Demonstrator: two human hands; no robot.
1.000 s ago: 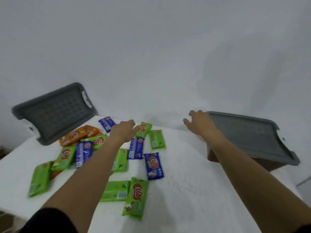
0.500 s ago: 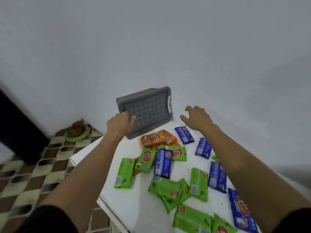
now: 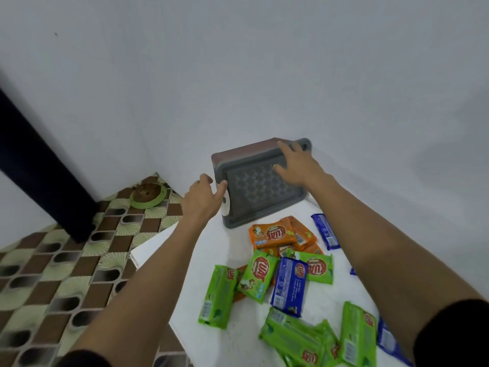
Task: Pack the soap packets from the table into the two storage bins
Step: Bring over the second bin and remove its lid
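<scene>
Right hand [image 3: 296, 165] spread flat on grey plastic lidded storage bin [image 3: 259, 189], left hand [image 3: 203, 201] loosely curled at its left edge, green, orange, blue soap packets [image 3: 289, 284] on white table [image 3: 209, 250]

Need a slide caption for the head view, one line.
Right hand spread on the grey bin's lid, left hand at its edge; soap packets scattered on the white table.
</scene>
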